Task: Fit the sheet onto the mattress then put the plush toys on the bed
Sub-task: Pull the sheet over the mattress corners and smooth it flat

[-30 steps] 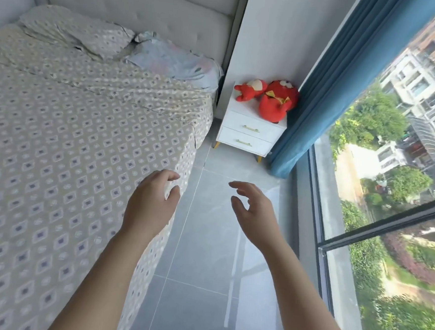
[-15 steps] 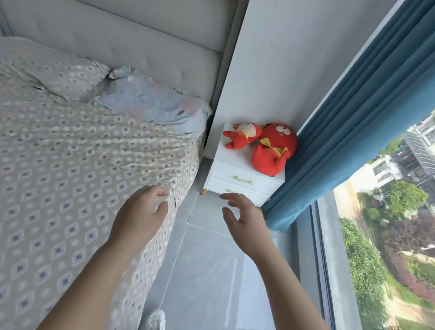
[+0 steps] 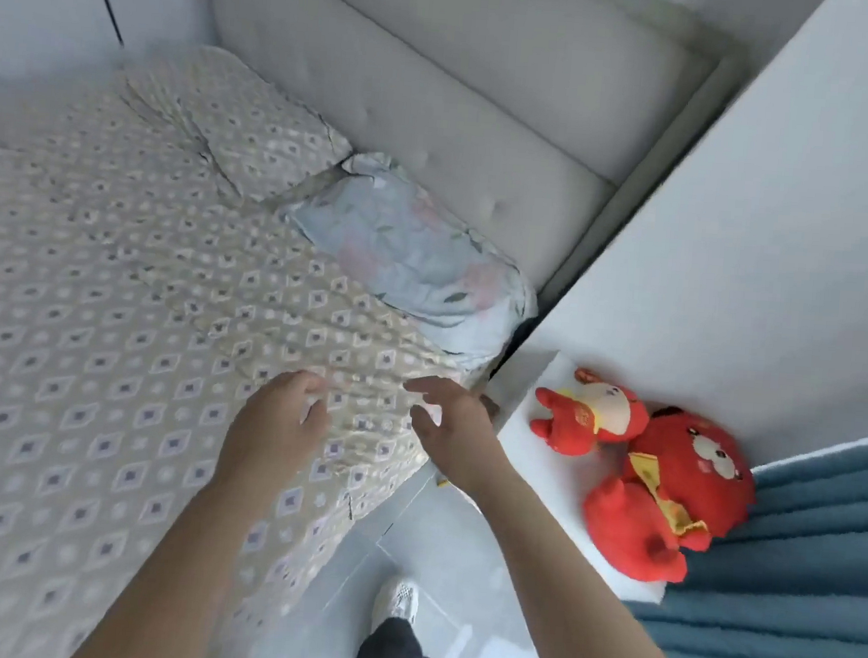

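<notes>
Note first the edges. Your sheet (image 3: 115,306) lies spread flat and drapes over the near side. That side edge runs from bottom centre up and right to a corner just beside the nightstand (image 3: 525,458). A narrow strip of floor (image 3: 407,532) separates the edge from the nightstand and the curtain (image 3: 787,610), and your shoe (image 3: 397,601) stands in it. The headboard (image 3: 438,98) closes the far end, and a wall (image 3: 737,221) rises behind the nightstand.

Your left hand (image 3: 276,420) is over the sheet near that corner, fingers loosely curled, gripping nothing. Whether it touches the cloth cannot be told. Your right hand (image 3: 458,428), just beside it over the sheet's edge, has its fingers spread and relaxed, and is empty.

The sheet's long axis runs from lower left toward the headboard. It is wrinkled ahead of your hands, toward the floral pillow (image 3: 417,250).

Both toys lie face up on the nightstand, touching each other and apart from your right hand. The small toy (image 3: 590,414) lies left to right, head to the right. The big toy (image 3: 667,494) lies diagonally, head at upper right by the curtain.
</notes>
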The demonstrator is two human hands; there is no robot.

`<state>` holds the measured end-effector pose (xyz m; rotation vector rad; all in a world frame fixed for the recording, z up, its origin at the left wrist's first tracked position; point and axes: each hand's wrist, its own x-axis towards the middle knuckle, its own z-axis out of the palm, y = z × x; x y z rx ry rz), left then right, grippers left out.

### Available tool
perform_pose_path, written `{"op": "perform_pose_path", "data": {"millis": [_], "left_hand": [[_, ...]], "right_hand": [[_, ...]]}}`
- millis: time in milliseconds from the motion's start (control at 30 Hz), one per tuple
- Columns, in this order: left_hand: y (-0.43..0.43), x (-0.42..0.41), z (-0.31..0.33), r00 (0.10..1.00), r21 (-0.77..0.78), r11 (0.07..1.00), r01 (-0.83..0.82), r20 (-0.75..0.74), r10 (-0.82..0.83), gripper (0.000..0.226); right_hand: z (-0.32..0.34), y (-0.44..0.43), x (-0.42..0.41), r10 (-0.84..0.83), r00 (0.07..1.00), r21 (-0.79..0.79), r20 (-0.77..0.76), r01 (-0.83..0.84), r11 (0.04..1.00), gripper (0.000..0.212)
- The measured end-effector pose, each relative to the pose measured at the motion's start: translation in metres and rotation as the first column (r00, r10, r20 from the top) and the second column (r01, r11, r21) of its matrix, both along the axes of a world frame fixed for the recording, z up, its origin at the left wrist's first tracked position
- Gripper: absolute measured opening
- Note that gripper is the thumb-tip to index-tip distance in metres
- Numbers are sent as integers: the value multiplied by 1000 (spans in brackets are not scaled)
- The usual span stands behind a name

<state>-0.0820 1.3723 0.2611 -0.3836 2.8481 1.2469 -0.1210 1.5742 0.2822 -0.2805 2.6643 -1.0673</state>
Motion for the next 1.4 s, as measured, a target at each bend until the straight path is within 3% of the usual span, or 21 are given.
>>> {"op": "perform_pose_path", "data": {"millis": [133, 233, 333, 433, 533, 667, 800, 933, 967, 1033, 1133, 1233, 1300, 1400], "left_hand": [[16, -58, -69, 984, 83, 985, -148, 112, 138, 22], [20, -104, -144, 924, 197, 934, -299, 304, 232, 11], [17, -143, -252, 768, 344, 739, -580, 532, 355, 25], [12, -149, -338, 569, 268, 558, -785, 668, 479, 45], [16, -146, -385, 414, 133, 449, -884, 670, 616, 31], [24, -145, -387, 334, 24, 371, -928, 492, 804, 31], [32, -136, -384, 384, 41, 426, -904, 520, 763, 20], [28, -123, -383, 511, 88, 615, -784, 654, 558, 37], [29, -116, -388, 528, 151, 595, -789, 662, 532, 37], [37, -99, -391, 490, 270, 449, -852, 713, 501, 33], [53, -74, -393, 505, 401, 309, -862, 720, 476, 40], [69, -54, -388, 521, 451, 268, -851, 669, 530, 34], [82, -50, -381, 511, 504, 202, -840, 607, 609, 24], [93, -38, -380, 423, 494, 126, -860, 554, 717, 23]], "right_hand": [[-76, 2, -94, 139, 982, 140, 131, -157, 978, 33], [-157, 9, -148, 147, 968, 277, 203, -201, 940, 37], [-259, 20, -184, 112, 957, 358, 266, -206, 911, 43], [-329, 27, -186, 136, 929, 360, 345, -264, 895, 45], [-374, 31, -195, 162, 935, 365, 316, -277, 889, 45], [-391, 36, -235, 106, 980, 387, 167, -165, 907, 53], [-385, 48, -282, -30, 999, 483, 25, 15, 876, 59], [-388, 63, -317, -117, 984, 435, 136, 46, 899, 30], [-390, 66, -323, -102, 984, 430, 146, 30, 902, 28], [-392, 69, -331, -72, 987, 430, 144, 3, 903, 28], [-389, 71, -335, -87, 972, 324, 219, 12, 946, 21], [-382, 76, -341, -101, 926, 163, 364, 43, 986, 17], [-378, 85, -339, 4, 911, 148, 412, -71, 986, 29], [-367, 107, -336, 87, 895, 104, 438, -147, 984, 41]]}}
